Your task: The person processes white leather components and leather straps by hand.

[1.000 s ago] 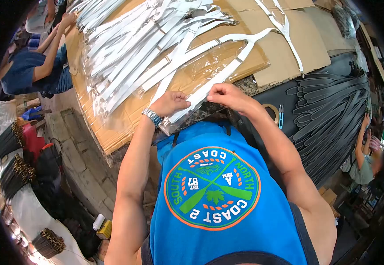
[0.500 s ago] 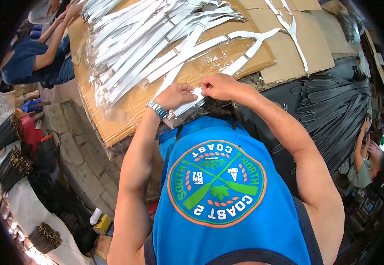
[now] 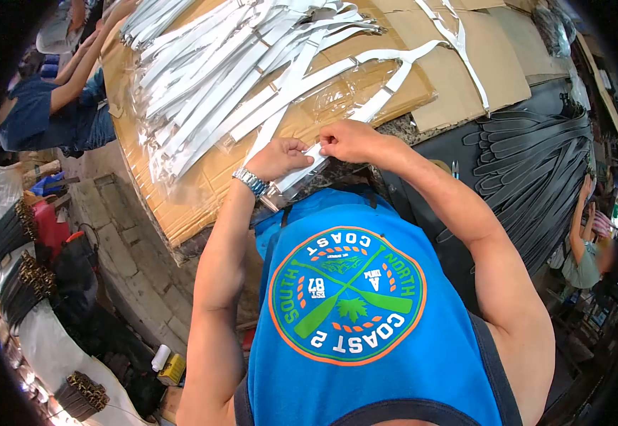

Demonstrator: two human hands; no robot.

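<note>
Both hands meet at the cardboard's near edge, over a white strap (image 3: 300, 172) in clear plastic. My left hand (image 3: 278, 159), with a metal watch on its wrist, has its thumb and fingers closed on the strap. Beside it, my right hand (image 3: 348, 140) pinches the strap's upper end between thumb and fingertips. Just beyond, a long white strap (image 3: 376, 103) with a metal slider runs up to a Y-shaped joint. A large pile of white straps (image 3: 217, 78) with metal clips lies on the cardboard (image 3: 174, 216), partly over clear plastic.
Black straps (image 3: 529, 163) are heaped on a dark surface at the right. Another white Y-shaped strap (image 3: 460, 44) lies on cardboard. One person (image 3: 28, 113) is at the upper left, another (image 3: 584, 266) at the right. A yellow box (image 3: 172, 370) and bundled dark straps stand lower left.
The view has shifted slightly, so the table items appear a little further left. My hands stay at the same strap, with only a small change in finger position.
</note>
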